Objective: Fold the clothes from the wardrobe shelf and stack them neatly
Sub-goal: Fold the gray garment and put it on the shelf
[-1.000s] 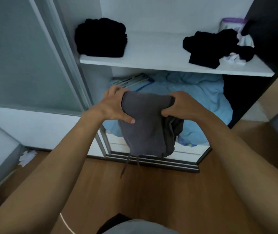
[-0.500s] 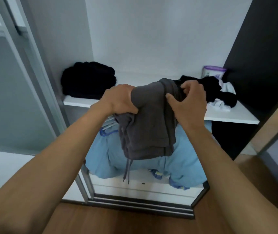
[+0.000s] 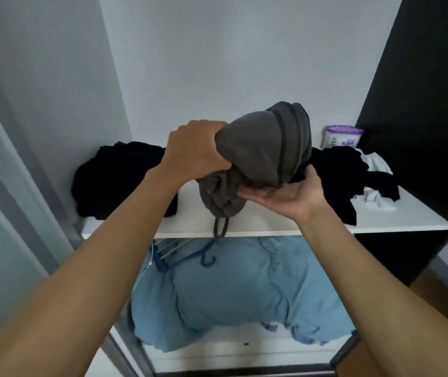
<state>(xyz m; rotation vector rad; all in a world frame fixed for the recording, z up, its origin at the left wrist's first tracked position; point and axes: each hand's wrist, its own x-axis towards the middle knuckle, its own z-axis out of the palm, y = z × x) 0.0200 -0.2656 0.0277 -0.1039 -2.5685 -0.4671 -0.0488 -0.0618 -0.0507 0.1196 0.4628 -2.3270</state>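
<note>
A folded grey garment [image 3: 266, 148] with a dangling drawstring is held above the white wardrobe shelf [image 3: 258, 227]. My left hand [image 3: 194, 151] grips its left end from above. My right hand [image 3: 285, 194] lies palm up beneath it, fingers straight, carrying its weight. A stack of folded black clothes [image 3: 119, 178] sits at the shelf's left end. A loose heap of black and white clothes [image 3: 353, 170] lies at the right end, partly hidden behind the grey garment.
A purple-lidded white tub [image 3: 342, 136] stands at the back right of the shelf. Below the shelf lie a light blue duvet [image 3: 239, 289] and blue hangers [image 3: 187, 257]. A sliding door frame [image 3: 13, 186] runs down the left; a dark panel [image 3: 421, 104] closes the right.
Both hands have lifted the grey garment from waist height up to the shelf. My right hand turned from gripping its top to lying flat under it.
</note>
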